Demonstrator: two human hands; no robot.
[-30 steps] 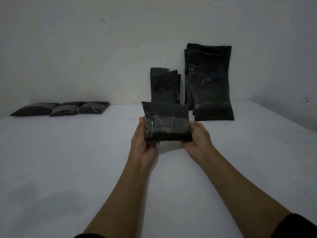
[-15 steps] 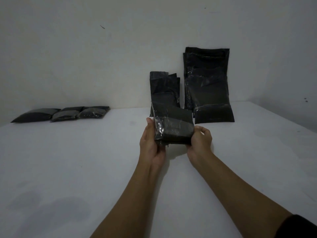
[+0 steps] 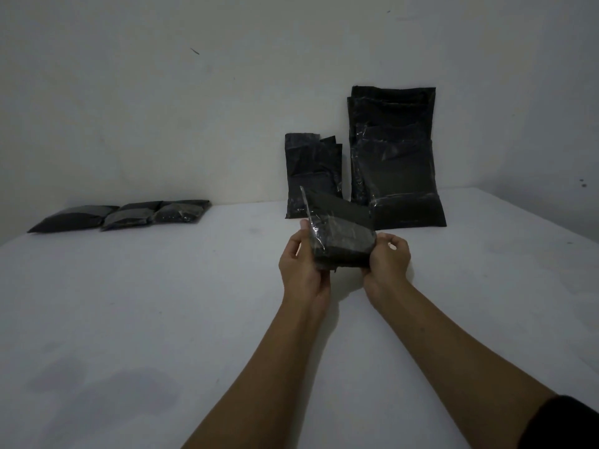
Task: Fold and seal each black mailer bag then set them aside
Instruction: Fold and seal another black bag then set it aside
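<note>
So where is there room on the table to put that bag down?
Bare table lies in front of the row of three flat bags at the far left, and between that row and the small leaning stack. It is crowded by the wall, around the tall stack, just beyond the held bag.

Two bare forearms reach in from the bottom edge. The right arm wears a black sleeve [image 3: 570, 422], pushed up near the elbow. The left hand [image 3: 303, 270] and right hand [image 3: 387, 262] are ungloved.
</note>
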